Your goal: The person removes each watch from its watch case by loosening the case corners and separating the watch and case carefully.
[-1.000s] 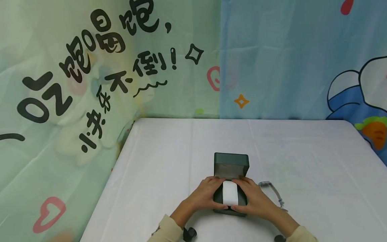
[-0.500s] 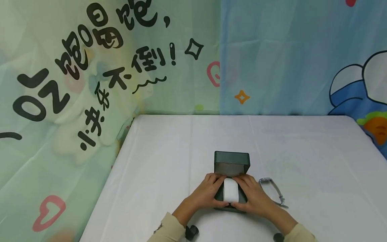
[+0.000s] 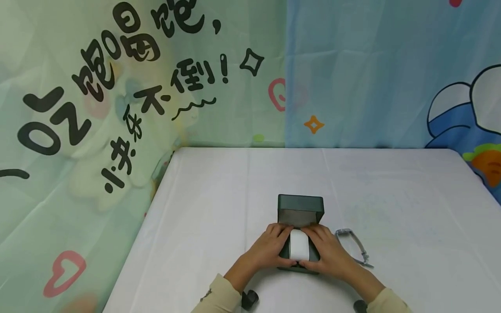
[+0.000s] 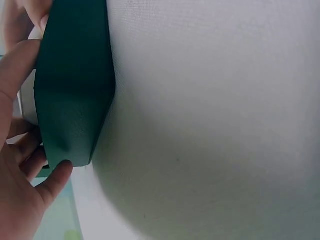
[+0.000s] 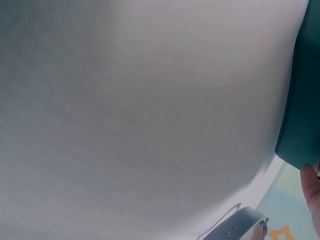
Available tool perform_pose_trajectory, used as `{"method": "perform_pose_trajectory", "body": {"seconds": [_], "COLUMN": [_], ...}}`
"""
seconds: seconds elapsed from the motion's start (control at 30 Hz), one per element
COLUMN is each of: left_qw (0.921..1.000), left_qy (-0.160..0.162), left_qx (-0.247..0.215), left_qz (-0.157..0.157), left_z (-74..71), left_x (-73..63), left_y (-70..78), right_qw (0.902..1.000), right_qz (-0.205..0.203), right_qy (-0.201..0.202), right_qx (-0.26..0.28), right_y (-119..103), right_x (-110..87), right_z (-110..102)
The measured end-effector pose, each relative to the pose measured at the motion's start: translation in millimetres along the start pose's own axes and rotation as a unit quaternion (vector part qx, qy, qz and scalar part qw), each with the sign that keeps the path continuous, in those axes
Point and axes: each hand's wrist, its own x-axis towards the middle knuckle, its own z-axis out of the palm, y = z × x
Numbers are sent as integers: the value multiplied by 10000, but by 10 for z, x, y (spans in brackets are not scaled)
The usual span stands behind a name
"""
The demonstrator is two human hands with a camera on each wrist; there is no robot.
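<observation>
A dark green watch box [image 3: 300,202] stands on the white table with its lid raised at the back. In its base sits a white watch cushion [image 3: 299,245]. My left hand [image 3: 270,248] and right hand [image 3: 330,252] hold the cushion from either side, thumbs at its near end and fingers at its far end. In the left wrist view, the little finger [image 4: 59,179] touches the outside of the green box [image 4: 75,90]. The right wrist view catches only a fingertip [image 5: 309,182] by the box corner. A grey-strapped watch [image 3: 358,245] lies right of the right hand.
The white tablecloth [image 3: 211,195] reaches back to a printed curtain [image 3: 352,78] and a green printed curtain [image 3: 94,226] on the left. Black wrist devices [image 3: 249,300] show below the hands, by the sleeves.
The head view has tilted slightly, so everything sits a little higher in the picture. Both hands stay on the cushion in the box; the watch lies where it was.
</observation>
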Motion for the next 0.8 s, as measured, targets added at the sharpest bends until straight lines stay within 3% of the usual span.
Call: {"method": "perform_pose_trajectory", "body": {"seconds": [0.53,0.8], "left_qw": [9985,9929], "left_qy": [7,-68], "left_qx": [356,774], "left_qz": [-412,-896], "left_z": [-17,-14], "left_x": [33,98], "left_y": [119,209], "right_qw": [9996,9972], "right_qz": [-142,379], "right_qy": [-23,-325], "right_qx": [-238,-555], "right_y": [-41,-150], "right_x": [15,85], "right_z": [8,-18]}}
